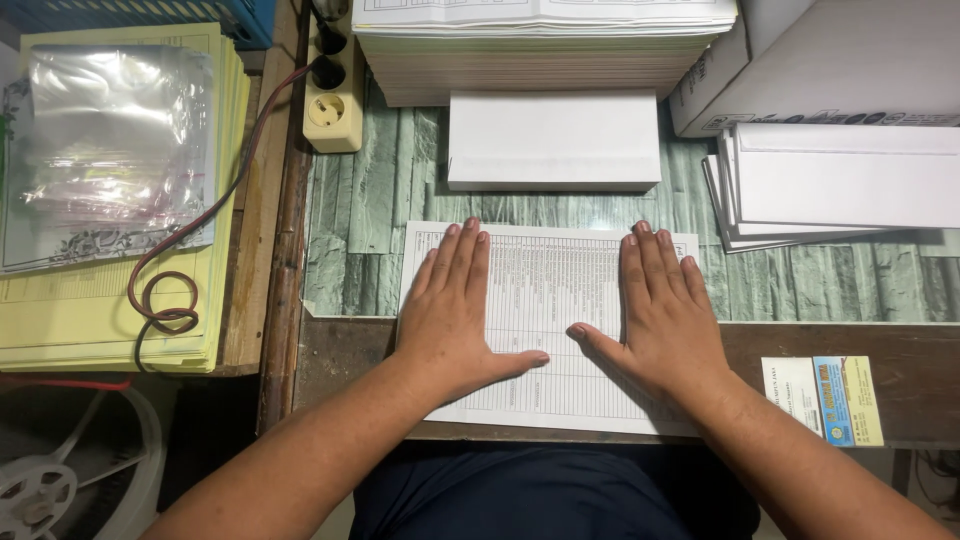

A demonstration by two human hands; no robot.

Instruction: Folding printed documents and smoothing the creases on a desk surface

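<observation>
Head view looks down on a desk (380, 200) covered in green stone-pattern liner with a worn wooden front edge, a yellow paper pile (100, 320) on a side surface to the left. One printed sheet (555, 300) lies at the near edge, with the left hand (450, 315) and right hand (665, 320) spread flat on it, holding nothing. Beyond sit one folded white stack (553, 140), one tall pile of printed sheets (545, 50), one envelope pile (840, 185) and one power strip (333, 90).

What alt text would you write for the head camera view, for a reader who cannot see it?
A person's left hand and right hand lie flat, palms down, side by side on a white printed paper form at the near edge of a green stone-patterned table. Behind the form lie a plain white folded paper stack and white envelopes.
</observation>
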